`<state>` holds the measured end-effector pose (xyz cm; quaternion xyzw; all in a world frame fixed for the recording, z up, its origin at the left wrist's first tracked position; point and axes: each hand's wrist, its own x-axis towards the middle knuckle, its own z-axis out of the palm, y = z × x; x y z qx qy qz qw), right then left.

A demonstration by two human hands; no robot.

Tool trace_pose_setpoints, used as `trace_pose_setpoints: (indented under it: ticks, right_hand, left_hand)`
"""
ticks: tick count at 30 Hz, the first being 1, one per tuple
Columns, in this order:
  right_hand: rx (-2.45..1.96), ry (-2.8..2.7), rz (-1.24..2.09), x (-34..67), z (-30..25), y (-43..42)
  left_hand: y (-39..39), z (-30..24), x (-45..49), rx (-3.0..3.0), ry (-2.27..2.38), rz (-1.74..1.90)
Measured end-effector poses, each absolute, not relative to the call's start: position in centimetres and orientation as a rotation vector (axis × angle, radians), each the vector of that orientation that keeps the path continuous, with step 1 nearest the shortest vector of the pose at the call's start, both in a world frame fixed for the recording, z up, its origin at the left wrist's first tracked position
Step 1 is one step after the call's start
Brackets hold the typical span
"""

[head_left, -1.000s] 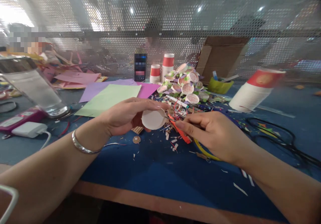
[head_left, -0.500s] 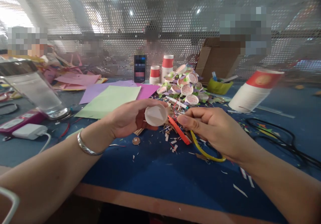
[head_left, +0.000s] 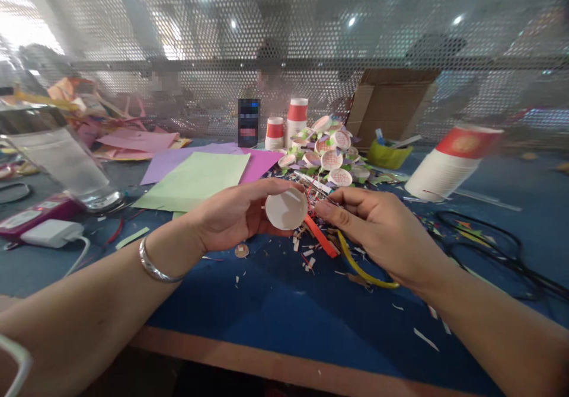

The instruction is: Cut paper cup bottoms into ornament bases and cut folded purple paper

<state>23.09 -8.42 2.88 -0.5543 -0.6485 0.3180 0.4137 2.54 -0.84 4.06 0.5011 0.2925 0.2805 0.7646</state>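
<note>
My left hand (head_left: pixel 231 216), a silver bangle at its wrist, closes around a small round white piece with a raised rim, which looks like a paper cup base (head_left: pixel 287 209). Its hollow side faces me. To its right, my right hand (head_left: pixel 367 222) is closed, thumb against forefinger, around a thin dark metal tool (head_left: pixel 328 194); most of it is hidden by the fingers. Under this hand curves a yellow tube-like strip (head_left: pixel 362 271). Between the hands an orange-red strip (head_left: pixel 322 238) lies among paper scraps (head_left: pixel 310 262). The hands are slightly apart.
Behind the hands rises a pile of cup bases (head_left: pixel 331 160) with coloured paper bits. Stacked paper cups (head_left: pixel 444 172) lean at right; a phone (head_left: pixel 248 122) stands behind. Coloured sheets (head_left: pixel 195 178), a glass of water (head_left: pixel 75 160) and black cables (head_left: pixel 493 255) lie around.
My left hand has shifted a little to the right and turned the cup base, bringing it closer to my right hand. My right hand has hardly moved.
</note>
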Motion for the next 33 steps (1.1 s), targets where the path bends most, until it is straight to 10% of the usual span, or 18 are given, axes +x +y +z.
trace_pose_setpoints:
  ticks: [33]
  right_hand:
    - [-1.61,-2.006,0.249,23.08,2.84,-8.53]
  left_hand:
    - [-1.36,3.52,2.17,1.839,0.687,0.771]
